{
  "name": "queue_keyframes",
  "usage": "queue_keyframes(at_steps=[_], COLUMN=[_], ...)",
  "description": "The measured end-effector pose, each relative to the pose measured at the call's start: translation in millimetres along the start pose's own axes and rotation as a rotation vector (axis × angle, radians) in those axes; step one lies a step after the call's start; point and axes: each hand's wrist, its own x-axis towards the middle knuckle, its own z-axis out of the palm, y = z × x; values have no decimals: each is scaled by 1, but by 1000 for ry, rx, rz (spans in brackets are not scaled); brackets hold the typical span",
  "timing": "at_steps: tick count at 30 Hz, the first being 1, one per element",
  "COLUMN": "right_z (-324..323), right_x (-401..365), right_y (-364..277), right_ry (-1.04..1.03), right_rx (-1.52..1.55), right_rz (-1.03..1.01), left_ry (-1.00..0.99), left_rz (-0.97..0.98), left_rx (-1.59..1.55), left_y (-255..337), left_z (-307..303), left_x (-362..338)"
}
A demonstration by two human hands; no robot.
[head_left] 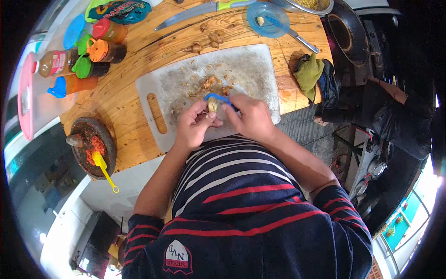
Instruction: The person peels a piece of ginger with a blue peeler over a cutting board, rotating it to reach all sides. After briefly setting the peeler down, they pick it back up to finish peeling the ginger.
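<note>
Over the cutting board, my left hand pinches a partly pale, knobbly piece of root that looks like ginger or a similar rhizome. My right hand is closed around a blue peeler, its curved end against the root; the blade is too small to make out. Brown peelings lie scattered on the white board just beyond my hands. Several unpeeled brown roots rest on the wood past the board's far edge.
A large knife and a blue bowl with a small knife across it lie at the back. Sauce bottles crowd the left, above a stone mortar of red paste. Cloths sit right; beyond are a wok and another person's leg.
</note>
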Motion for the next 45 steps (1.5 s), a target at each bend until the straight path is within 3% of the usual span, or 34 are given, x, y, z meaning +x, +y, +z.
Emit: queue_keyframes(at_steps=[3, 7, 11, 14, 17, 20, 21, 23, 25, 28, 30, 31, 33, 35, 37, 38, 45], right_z=[-2, -8, -5, 0, 5, 0, 0, -2, 1, -1, -8, -6, -1, 3, 3, -3, -8], right_x=[7, 2, 1, 3, 1, 1, 0, -3, -3, 1, -1, -1, -3, -1, 7, 4, -4], right_y=[13, 0, -7, 2, 7, 1, -1, -1, 7, 8, 0, 0, 4, 13, 14, 11, 0], right_ry=[54, -29, -115, -70, 14, -3, -2, -46, -87, 4, -46, -44, -16, -32, 69, 24, -105], right_rx=[4, 125, 162, 63, -34, 69, 69, 113, 58, -84, 146, 146, 120, 42, -66, -3, 77], right_rz=[112, 208, 93, 53, 126, 220, 220, 12, 5, 181, 259, 261, -28, -29, 100, 216, 97], left_ry=[9, 60, 59, 24, 54, 57, 67, 68, 48, 68, 75, 72, 54, 54, 70, 70, 52], left_rz=[-54, -66, -47, -61, -88, -125, -127, -130, -107, -114, -116, -120, -105, -94, -126, -124, -125], left_rx=[-50, -29, -23, -65, -47, -97, -106, -118, -73, -65, -80, -96, -68, -38, -45, -45, -46], left_y=[7, 8, 3, 1, 4, 5, 5, 3, 4, 7, 4, 3, 3, 2, 5, 4, 2], left_z=[6, 5, 3, 0, 2, -1, -2, 1, 0, 3, 0, -1, 0, 1, 5, 4, 0], left_x=[-5, -3, -2, -2, 0, -3, -3, -1, -1, -4, -2, -1, 0, -4, -6, -4, 0])
